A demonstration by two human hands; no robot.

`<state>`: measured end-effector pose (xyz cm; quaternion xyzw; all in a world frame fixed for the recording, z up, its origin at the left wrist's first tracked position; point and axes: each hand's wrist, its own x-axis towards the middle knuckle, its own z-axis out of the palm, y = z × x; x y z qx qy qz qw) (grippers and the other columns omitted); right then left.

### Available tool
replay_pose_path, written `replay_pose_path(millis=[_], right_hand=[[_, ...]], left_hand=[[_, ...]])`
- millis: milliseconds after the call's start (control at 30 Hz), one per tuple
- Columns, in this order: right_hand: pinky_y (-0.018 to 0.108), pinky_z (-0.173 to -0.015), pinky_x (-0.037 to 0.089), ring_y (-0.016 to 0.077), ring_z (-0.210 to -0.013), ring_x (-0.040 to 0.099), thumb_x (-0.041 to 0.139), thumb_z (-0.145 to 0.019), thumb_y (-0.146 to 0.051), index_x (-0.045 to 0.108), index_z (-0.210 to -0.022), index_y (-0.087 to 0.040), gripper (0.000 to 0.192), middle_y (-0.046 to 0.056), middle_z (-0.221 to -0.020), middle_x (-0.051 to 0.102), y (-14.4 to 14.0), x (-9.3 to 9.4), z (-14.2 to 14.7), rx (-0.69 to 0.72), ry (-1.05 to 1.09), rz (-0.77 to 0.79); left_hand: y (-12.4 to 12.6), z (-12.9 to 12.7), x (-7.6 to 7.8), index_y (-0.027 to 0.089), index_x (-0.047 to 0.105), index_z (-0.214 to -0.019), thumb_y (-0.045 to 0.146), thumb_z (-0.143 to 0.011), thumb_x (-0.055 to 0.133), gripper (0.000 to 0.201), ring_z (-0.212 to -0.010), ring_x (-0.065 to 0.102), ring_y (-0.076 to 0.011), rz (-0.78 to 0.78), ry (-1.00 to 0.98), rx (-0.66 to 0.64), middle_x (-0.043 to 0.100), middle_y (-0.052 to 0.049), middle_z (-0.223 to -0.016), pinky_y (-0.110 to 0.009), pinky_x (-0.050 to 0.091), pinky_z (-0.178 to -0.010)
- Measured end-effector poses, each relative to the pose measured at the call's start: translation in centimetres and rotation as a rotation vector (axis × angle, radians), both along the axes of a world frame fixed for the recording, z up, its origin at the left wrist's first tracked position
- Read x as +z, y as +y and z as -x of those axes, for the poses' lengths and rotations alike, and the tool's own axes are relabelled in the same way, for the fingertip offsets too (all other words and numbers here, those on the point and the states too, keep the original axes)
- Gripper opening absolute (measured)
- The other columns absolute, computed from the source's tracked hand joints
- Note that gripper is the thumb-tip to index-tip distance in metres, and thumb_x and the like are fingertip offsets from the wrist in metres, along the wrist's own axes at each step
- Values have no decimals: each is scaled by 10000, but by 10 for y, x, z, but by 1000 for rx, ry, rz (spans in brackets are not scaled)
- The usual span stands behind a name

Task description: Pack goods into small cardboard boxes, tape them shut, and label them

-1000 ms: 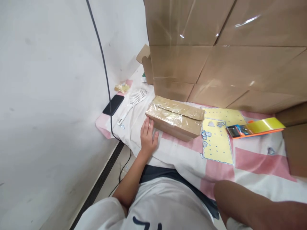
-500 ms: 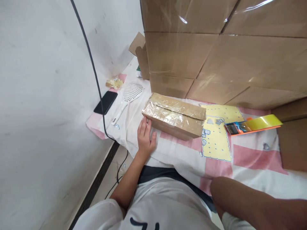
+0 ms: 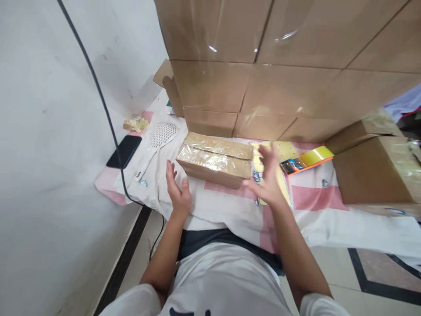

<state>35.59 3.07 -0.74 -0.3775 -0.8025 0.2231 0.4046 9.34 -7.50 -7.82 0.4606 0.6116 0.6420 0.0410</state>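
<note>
Both hands are open and empty, each just off one end of the taped carton (image 3: 215, 159). Left hand (image 3: 177, 188) sits near the carton's left front corner, palm turned inward, fingers spread, not touching. Right hand (image 3: 268, 175) is blurred beside the right end, fingers splayed, above the yellow dotted patch (image 3: 287, 151) of the blanket (image 3: 230, 206); contact with the carton cannot be told.

Judgement on the grab: the person should take it by the two short ends, palms flat and low on the cardboard. The top is slick film, so fingers on top would likely slip. Lift it level; it is long and narrow, and one-end-first would tilt it. Clearance behind is tight, because the stack of large cartons (image 3: 279, 66) stands directly behind it, so it should be drawn toward the body before being raised.

Carton look: long, low, brown cardboard, top wrapped in glossy clear tape, wrinkled, with a lengthwise seam down the middle. It lies flat on the pink-and-white blanket, angled slightly, at centre frame.

Nearby: a tape dispenser (image 3: 304, 160) sits right of it, a white slotted spoon (image 3: 158, 140) and a phone (image 3: 124, 151) left.
</note>
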Motion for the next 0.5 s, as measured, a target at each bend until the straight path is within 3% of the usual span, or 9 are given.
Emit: replay_pose_path(millis=[100,233,367,500], right_hand=[[659,-1257,291,429,-1572,235,800,-740,-716,-101,-1656,-215,1379,231,-1640,210,9,-20,19,123,-2,81],[663,-1252,299,425,-1511,320,829,-737,-631,1,-1659,-222,1305,209,-1543,293,-2,-20,14,61,28,-11],[658,-1203,372,415,-1471,362,826,-751,-601,96,-1644,-266,1201,178,-1511,333,-49,-5,-47,-93,49,-173],[675,-1137,416,418,-1374,457,875,-689,-585,227,-1620,-253,1182,165,-1457,392,-123,-6,-149,-452,5,-294]], left_hand=[[8,2,0,226,441,-1594,500,-1030,523,632,-1446,535,-309,-17,-235,-66,487,-179,-1605,-457,446,-1191],[10,2,5,192,592,-1481,492,-999,579,568,-1318,639,-305,-111,-244,-114,619,-170,-1475,-436,528,-1099],[15,-13,13,186,635,-1426,477,-1010,543,517,-1213,694,-284,-160,-206,-211,679,-164,-1386,-432,570,-1017],[25,-41,13,205,615,-1440,472,-1029,506,502,-1131,732,-273,-34,-229,-360,685,-171,-1383,-446,573,-992]])
